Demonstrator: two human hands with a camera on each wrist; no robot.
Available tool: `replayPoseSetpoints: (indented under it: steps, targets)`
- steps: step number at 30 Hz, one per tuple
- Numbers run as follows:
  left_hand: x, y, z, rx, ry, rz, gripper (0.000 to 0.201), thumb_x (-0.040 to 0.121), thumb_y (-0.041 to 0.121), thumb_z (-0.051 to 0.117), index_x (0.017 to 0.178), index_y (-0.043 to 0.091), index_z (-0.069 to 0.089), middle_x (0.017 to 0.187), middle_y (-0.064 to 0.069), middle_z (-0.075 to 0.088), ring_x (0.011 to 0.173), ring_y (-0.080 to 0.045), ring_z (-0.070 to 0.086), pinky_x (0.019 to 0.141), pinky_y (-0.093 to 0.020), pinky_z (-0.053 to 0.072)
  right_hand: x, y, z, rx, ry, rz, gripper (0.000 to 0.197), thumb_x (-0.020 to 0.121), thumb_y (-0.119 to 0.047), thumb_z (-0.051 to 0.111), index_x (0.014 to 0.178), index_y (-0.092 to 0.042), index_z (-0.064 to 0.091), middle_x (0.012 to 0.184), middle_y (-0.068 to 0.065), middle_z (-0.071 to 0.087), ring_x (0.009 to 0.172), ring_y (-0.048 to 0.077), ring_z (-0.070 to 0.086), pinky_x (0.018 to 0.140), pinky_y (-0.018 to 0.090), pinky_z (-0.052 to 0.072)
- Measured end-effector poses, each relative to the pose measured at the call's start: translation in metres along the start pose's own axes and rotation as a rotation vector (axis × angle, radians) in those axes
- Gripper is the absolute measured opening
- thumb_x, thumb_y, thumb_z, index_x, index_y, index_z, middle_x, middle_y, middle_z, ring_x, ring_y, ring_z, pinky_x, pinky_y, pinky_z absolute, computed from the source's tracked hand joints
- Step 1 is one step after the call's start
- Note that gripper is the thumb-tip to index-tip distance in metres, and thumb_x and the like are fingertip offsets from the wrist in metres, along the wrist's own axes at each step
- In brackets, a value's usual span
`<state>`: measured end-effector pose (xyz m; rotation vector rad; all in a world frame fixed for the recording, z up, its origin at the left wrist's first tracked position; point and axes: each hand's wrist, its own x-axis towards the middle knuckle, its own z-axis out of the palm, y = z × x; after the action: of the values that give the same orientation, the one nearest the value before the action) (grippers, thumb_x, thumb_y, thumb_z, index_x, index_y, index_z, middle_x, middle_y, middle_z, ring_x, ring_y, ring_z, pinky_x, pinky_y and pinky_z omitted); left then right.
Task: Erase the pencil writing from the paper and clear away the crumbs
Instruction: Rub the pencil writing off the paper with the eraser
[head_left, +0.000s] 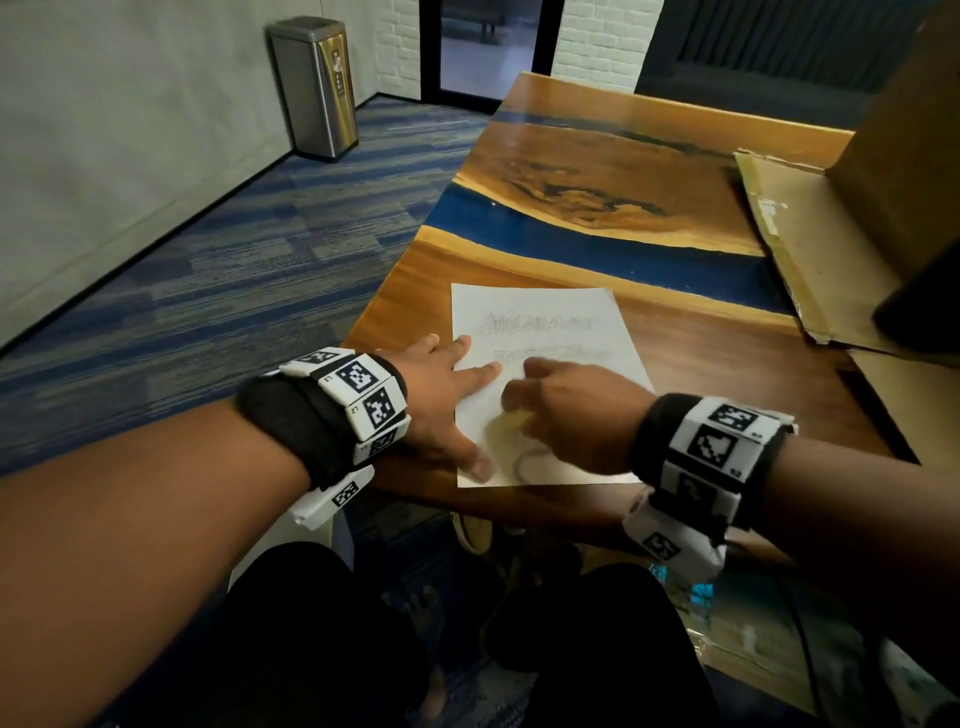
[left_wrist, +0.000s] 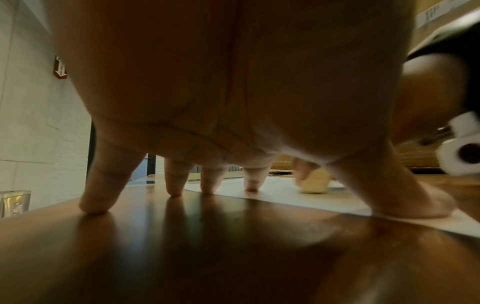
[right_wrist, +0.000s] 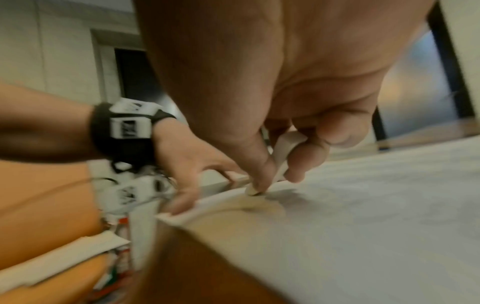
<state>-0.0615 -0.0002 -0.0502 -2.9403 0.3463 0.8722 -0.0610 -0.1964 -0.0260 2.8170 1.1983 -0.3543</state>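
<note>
A white sheet of paper with faint pencil scribbles lies near the table's front left corner. My left hand is spread flat, its fingertips and thumb pressing the paper's left edge. My right hand pinches a pale eraser between thumb and fingers, its tip on the lower part of the paper. In the left wrist view the eraser stands on the sheet. The head view blurs the right hand. A curved pencil mark shows near the paper's bottom edge.
The wooden table has a blue resin band behind the paper. An open cardboard box fills its right side. A steel bin stands on the carpet by the far wall. The table edge runs just left of my left hand.
</note>
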Motion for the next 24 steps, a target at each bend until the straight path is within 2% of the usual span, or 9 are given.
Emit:
replayPoseSetpoints:
  steps: [2,6,7,10,15,19,20,23,24]
  targets:
    - [-0.001,0.001,0.000,-0.007,-0.006,-0.016,0.129,0.055,0.096,0.059,0.152,0.052,-0.014,0.167,0.007,-0.022,0.154,-0.034,-0.014,0.117,-0.067,0.015,0.005,0.013,0.001,-0.012,0.051,0.076,0.035,0.098,-0.029,0.053,0.132,-0.025,0.054,0.111,-0.003,0.048,0.088,0.020,0.058,0.079,0.035,0.054]
    - [-0.002,0.002,-0.001,-0.024,-0.025,-0.012,0.129,0.054,0.097,0.057,0.152,0.052,-0.016,0.167,0.006,-0.022,0.153,-0.038,-0.014,0.116,-0.070,0.017,-0.007,-0.011,0.007,0.019,-0.054,-0.142,0.032,0.097,-0.031,0.056,0.129,-0.030,0.053,0.111,-0.005,0.047,0.088,0.016,0.055,0.078,0.031,0.051]
    - [-0.002,0.002,-0.002,-0.020,-0.025,-0.012,0.129,0.055,0.097,0.056,0.152,0.053,-0.016,0.167,0.006,-0.023,0.153,-0.038,-0.014,0.116,-0.069,0.016,-0.005,-0.010,0.005,0.004,-0.050,-0.134,0.032,0.097,-0.031,0.055,0.130,-0.030,0.053,0.109,-0.005,0.046,0.088,0.016,0.054,0.077,0.031,0.051]
    - [-0.004,0.004,-0.002,0.000,-0.022,-0.013,0.125,0.057,0.095,0.057,0.151,0.055,-0.016,0.166,0.006,-0.024,0.153,-0.038,-0.013,0.116,-0.069,0.016,0.006,0.009,-0.001,-0.035,0.020,0.067,0.035,0.099,-0.030,0.051,0.133,-0.026,0.052,0.110,-0.003,0.046,0.085,0.019,0.057,0.078,0.036,0.055]
    - [-0.005,0.005,-0.004,0.009,-0.040,-0.008,0.130,0.057,0.094,0.061,0.152,0.052,-0.018,0.166,0.002,-0.025,0.152,-0.041,-0.015,0.116,-0.071,0.017,-0.005,-0.014,0.007,0.000,-0.080,-0.173,0.031,0.097,-0.035,0.053,0.128,-0.032,0.052,0.109,-0.007,0.043,0.090,0.017,0.055,0.078,0.032,0.051]
    - [-0.004,0.005,-0.003,0.026,-0.030,-0.001,0.130,0.056,0.094,0.061,0.152,0.052,-0.018,0.166,0.002,-0.024,0.152,-0.043,-0.014,0.116,-0.071,0.016,0.003,0.009,0.002,-0.064,0.007,0.061,0.035,0.099,-0.032,0.051,0.134,-0.025,0.049,0.110,-0.002,0.045,0.084,0.022,0.058,0.076,0.039,0.056]
    - [-0.004,0.005,-0.003,0.025,-0.029,0.000,0.130,0.056,0.094,0.061,0.152,0.053,-0.017,0.166,0.002,-0.024,0.152,-0.043,-0.014,0.115,-0.072,0.016,0.001,0.006,0.003,-0.071,0.009,0.034,0.036,0.099,-0.032,0.051,0.134,-0.024,0.049,0.111,-0.002,0.045,0.083,0.021,0.057,0.075,0.038,0.056]
    - [-0.003,0.005,-0.004,0.016,-0.032,0.004,0.127,0.054,0.096,0.059,0.149,0.058,-0.016,0.167,0.000,-0.023,0.151,-0.045,-0.014,0.115,-0.072,0.016,-0.011,-0.017,0.008,-0.070,-0.070,-0.187,0.037,0.097,-0.034,0.054,0.134,-0.028,0.048,0.118,-0.001,0.043,0.083,0.017,0.054,0.074,0.031,0.052]
    - [-0.002,0.005,-0.004,0.016,-0.035,0.006,0.126,0.053,0.096,0.059,0.148,0.060,-0.017,0.167,0.000,-0.023,0.151,-0.046,-0.014,0.115,-0.073,0.016,-0.011,-0.015,0.006,-0.072,-0.076,-0.196,0.036,0.097,-0.034,0.054,0.133,-0.029,0.049,0.119,-0.001,0.044,0.085,0.017,0.054,0.075,0.031,0.052]
